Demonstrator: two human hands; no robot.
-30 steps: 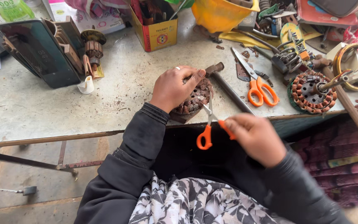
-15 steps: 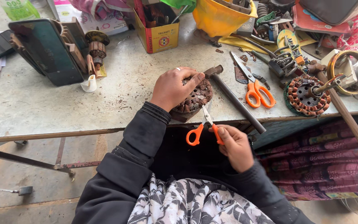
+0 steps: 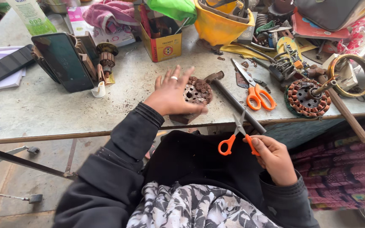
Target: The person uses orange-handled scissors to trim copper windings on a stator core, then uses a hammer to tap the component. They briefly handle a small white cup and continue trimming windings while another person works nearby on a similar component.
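**Hand spread over a motor stator, scissors held at the table edge**

The left hand (image 3: 172,93) lies flat with its fingers spread wide, a ring on one of them, palm resting on the near side of a round copper-wound stator (image 3: 197,90) at the front edge of the grey worktable (image 3: 43,109). At about four o'clock from the stator, off the table edge, the right hand (image 3: 273,158) grips small orange-handled scissors (image 3: 236,137), fingers curled around one handle loop, blades pointing up and nearly closed. A hammer (image 3: 233,99) lies just to the stator's right. A second pair of orange scissors (image 3: 254,88) and another stator (image 3: 307,97) lie at three o'clock.
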